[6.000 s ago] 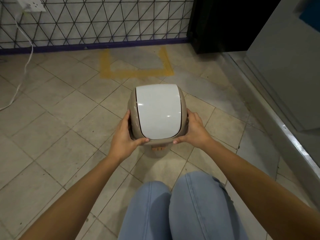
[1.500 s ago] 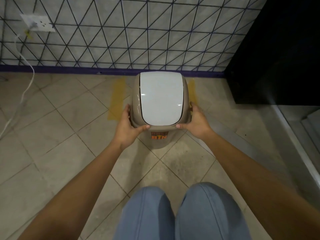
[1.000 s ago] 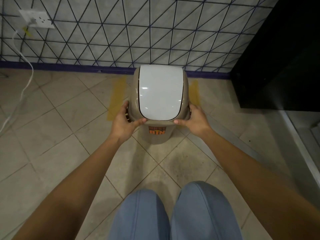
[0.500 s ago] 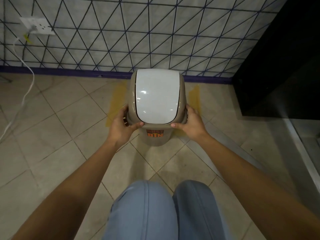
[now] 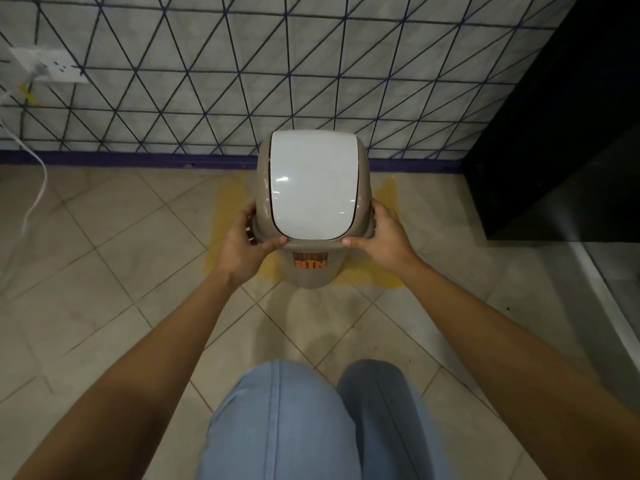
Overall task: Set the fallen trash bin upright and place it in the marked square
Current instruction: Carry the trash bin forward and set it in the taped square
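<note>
Carried forward since the earlier frames, the upright trash bin (image 5: 313, 216) now sits within the yellow marked square (image 5: 370, 277) against the wall. Left hand (image 5: 244, 247) and right hand (image 5: 384, 239) clasp its rim from either side; release likely remains.

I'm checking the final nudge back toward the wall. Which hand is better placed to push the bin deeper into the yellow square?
Neither clearly: the left hand and right hand grip the bin symmetrically at its rim. Its base overlaps the yellow square front line, so push with both.
</note>
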Action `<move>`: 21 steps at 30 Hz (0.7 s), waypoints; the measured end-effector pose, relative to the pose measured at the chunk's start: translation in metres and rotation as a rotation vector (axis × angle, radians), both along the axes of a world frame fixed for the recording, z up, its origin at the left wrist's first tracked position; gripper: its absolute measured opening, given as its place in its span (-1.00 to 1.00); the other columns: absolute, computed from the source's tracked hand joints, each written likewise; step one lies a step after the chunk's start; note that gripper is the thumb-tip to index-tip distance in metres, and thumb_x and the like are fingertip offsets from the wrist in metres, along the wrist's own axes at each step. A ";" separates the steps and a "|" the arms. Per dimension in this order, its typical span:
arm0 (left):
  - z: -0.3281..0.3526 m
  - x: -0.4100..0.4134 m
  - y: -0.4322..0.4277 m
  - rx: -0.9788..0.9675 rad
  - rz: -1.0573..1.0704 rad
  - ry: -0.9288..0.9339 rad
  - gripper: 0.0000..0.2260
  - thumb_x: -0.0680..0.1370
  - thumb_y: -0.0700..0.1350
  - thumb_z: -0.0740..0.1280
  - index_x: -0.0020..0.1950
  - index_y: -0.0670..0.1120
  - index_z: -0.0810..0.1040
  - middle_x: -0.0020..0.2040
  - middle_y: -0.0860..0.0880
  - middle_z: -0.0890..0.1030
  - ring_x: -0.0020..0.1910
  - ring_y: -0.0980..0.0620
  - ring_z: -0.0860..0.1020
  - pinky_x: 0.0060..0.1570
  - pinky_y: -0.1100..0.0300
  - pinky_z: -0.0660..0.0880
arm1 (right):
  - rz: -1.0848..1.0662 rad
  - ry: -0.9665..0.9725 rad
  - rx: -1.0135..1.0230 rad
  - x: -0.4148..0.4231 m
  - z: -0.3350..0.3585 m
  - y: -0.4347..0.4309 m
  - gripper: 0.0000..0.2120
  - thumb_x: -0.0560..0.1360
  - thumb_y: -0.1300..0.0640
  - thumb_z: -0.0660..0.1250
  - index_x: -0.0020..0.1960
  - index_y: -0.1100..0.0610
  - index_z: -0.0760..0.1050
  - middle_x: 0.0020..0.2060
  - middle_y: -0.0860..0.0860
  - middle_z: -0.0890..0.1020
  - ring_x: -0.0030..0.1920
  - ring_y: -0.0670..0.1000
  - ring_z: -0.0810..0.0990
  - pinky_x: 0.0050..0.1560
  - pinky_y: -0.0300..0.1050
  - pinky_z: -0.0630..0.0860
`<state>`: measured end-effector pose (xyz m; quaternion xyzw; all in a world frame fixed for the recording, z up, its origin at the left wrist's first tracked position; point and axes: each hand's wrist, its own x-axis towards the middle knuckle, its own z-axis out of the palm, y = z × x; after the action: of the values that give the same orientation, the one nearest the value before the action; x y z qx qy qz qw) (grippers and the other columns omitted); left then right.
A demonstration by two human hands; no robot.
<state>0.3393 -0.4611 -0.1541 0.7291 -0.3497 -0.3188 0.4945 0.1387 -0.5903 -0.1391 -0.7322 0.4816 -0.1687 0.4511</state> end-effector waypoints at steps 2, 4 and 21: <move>-0.001 0.004 -0.005 -0.002 -0.005 -0.007 -0.26 0.36 -0.13 0.52 0.45 -0.01 0.24 0.24 0.08 0.42 0.13 0.06 0.47 -0.28 0.55 0.45 | -0.011 0.008 -0.006 0.004 0.001 -0.004 -0.15 0.27 0.14 0.55 0.44 0.07 0.20 0.36 0.09 0.36 0.36 0.07 0.36 0.38 0.08 0.33; -0.001 0.008 -0.011 -0.010 -0.010 0.003 -0.27 0.37 -0.15 0.51 0.45 0.00 0.24 0.29 0.02 0.44 0.16 0.04 0.48 -0.27 0.53 0.46 | -0.019 0.015 -0.021 0.008 0.002 -0.008 -0.15 0.27 0.14 0.55 0.45 0.08 0.20 0.37 0.09 0.36 0.36 0.07 0.35 0.39 0.07 0.32; 0.003 0.019 -0.041 -0.170 -0.046 -0.551 -0.25 0.40 -0.19 0.49 0.49 -0.16 0.19 0.34 -0.22 0.35 0.24 0.00 0.36 0.05 0.68 0.20 | -0.036 0.054 -0.358 0.040 0.010 -0.013 -0.11 0.31 0.26 0.50 0.49 0.11 0.07 0.42 0.10 0.23 0.44 0.07 0.22 0.41 0.05 0.30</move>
<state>0.3582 -0.5024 -0.1511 0.7361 -0.5127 -0.0893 0.4329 0.1784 -0.6034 -0.1288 -0.7963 0.4687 -0.2401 0.2975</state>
